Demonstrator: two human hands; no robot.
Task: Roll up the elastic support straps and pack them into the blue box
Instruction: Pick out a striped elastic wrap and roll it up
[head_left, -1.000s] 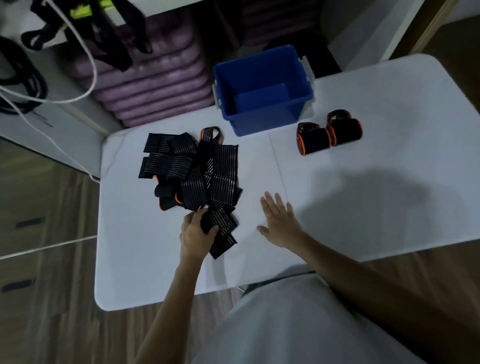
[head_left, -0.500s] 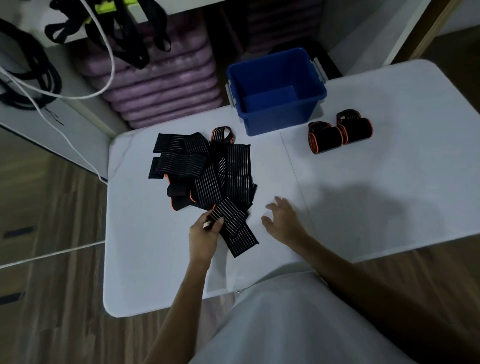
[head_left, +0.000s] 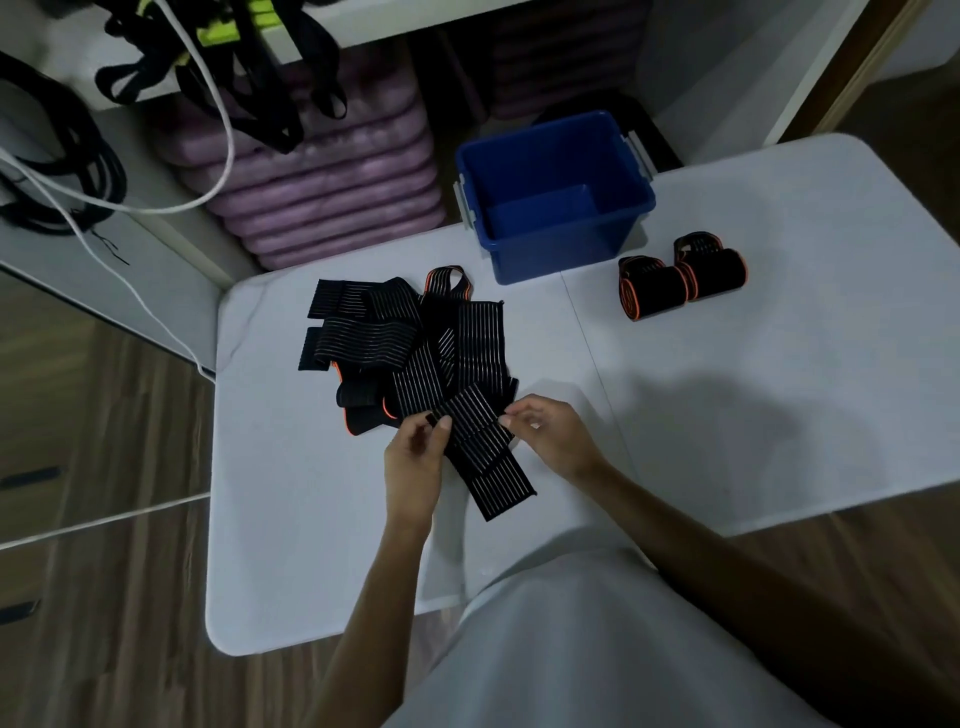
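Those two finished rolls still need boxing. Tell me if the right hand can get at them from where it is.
Probably yes. The right hand is pinching a strap, but bare table lies between it and the two rolled straps beside the blue box.

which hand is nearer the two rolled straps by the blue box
Right. The right hand sits below-left of the rolled straps; the left hand is farther left, both pinching a loose strap.

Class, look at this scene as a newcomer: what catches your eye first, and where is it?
The blue box stands open at the table's far edge, with two rolled straps beside it to the right. Nearer, both hands pinch one black strap at the front of a tangled pile of straps.
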